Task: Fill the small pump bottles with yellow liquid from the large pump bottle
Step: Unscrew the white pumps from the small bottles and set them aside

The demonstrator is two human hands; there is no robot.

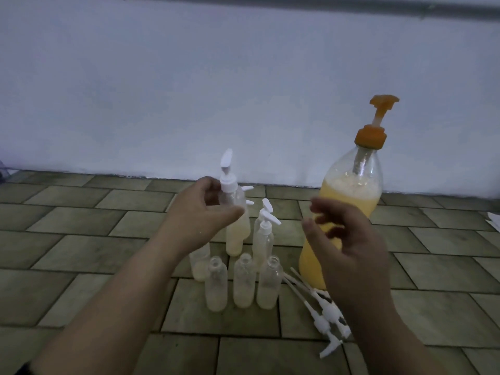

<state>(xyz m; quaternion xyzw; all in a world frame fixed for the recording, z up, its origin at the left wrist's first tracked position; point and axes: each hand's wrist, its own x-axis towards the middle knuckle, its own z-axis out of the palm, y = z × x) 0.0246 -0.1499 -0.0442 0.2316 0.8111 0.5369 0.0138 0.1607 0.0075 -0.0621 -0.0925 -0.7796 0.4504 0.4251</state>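
The left hand (205, 212) pinches a small clear plastic bottle with a white pump top (226, 190), lifted above the cluster of small open-necked bottles (243, 282) on the tiled floor (81, 239). The right hand (349, 239) hovers with fingers loosely spread, holding nothing, in front of the large clear bottle of yellow liquid with an orange pump (359, 185), which stands just right of that cluster. Loose white pump heads (328, 318) lie at the large bottle's foot.

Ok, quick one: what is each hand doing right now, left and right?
Left hand: holds a small clear pump bottle, white pump on.
Right hand: open, fingers loosely curled, holding nothing, in front of the large pump bottle.
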